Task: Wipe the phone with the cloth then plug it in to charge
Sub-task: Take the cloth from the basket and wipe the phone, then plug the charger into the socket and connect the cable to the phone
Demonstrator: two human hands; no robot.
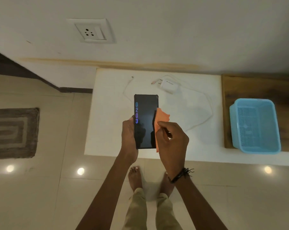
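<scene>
Phone (146, 125): black, glossy, screen up, blue digits along left edge; left hand (128, 135) fingers wrapped round it above tabletop (107, 130). Right hand (171, 140) fingers pinch orange cloth (161, 117) at phone's right edge.

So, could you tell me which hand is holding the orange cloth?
The right hand, wearing the black wrist cord, pinches the orange cloth at the right edge of the phone; the left hand grips only the phone.

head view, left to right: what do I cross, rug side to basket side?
rug → wall socket → phone → charger adapter → blue basket. The left hand, right hand and cloth overlap the phone, so they are left out.
</scene>
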